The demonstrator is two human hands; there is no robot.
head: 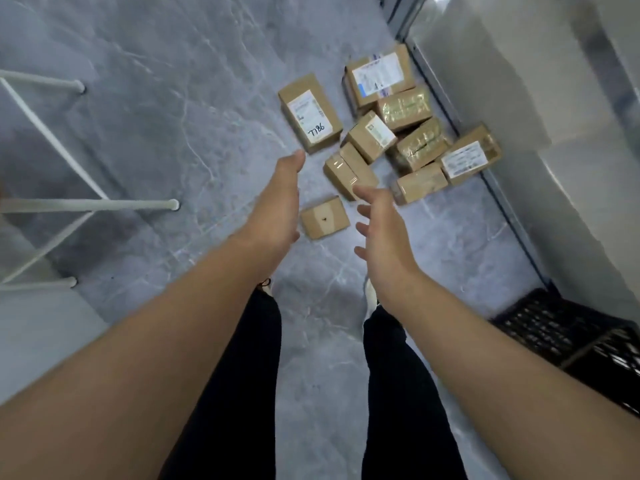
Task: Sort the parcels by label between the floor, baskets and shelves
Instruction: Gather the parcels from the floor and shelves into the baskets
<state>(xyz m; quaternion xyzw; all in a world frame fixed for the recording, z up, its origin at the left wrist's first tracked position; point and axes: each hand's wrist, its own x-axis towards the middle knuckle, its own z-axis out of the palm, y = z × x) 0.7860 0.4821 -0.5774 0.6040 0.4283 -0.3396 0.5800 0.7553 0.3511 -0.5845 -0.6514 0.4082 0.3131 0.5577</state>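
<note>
Several brown cardboard parcels lie in a loose pile on the grey marble floor [173,116]. One tall parcel [310,112] carries a white label with "7786" handwritten on it. A small unlabelled parcel [325,218] sits alone nearest me, between my two hands. My left hand [277,206] is stretched out above the floor, fingers together and holding nothing, just left of that small parcel. My right hand [381,233] reaches forward with its fingers spread, empty, to the right of the small parcel and just below another taped parcel [349,169].
A black plastic basket [571,341] stands at the lower right beside a pale shelf unit [519,98] whose dark base rail runs along the parcels. White metal legs of a rack [86,204] stand at the left. My dark-trousered legs are below.
</note>
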